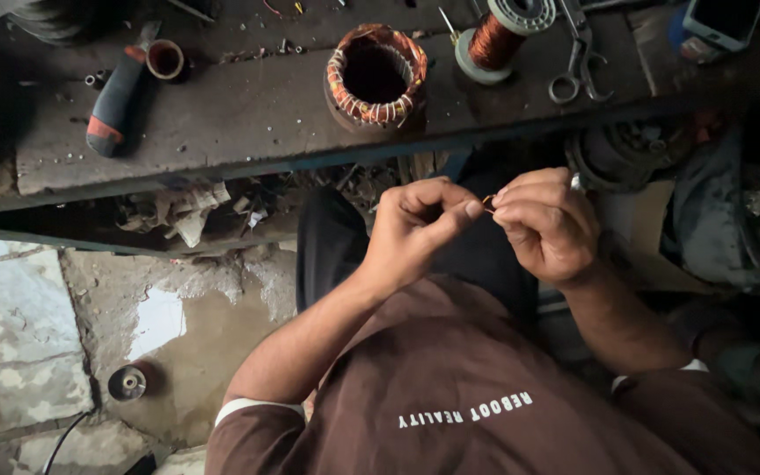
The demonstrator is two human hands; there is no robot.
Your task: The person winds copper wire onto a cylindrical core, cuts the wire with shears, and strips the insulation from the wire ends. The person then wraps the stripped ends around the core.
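My left hand [415,229] and my right hand [545,222] meet in front of my chest, below the bench edge. Both pinch a small bit of copper wire [488,203] between thumb and fingertips, the hands almost touching. On the bench [248,123] above them stands a motor stator [376,75] with orange and white windings, and to its right a spool of copper wire [496,37] lies on its side.
A screwdriver with a black and red handle [116,101] and a small roll of tape [165,59] lie at the bench's left. Scissors [576,62] rest at the right, a phone [721,19] beyond them. Motor parts [613,154] sit under the bench; wet floor [169,325] at left.
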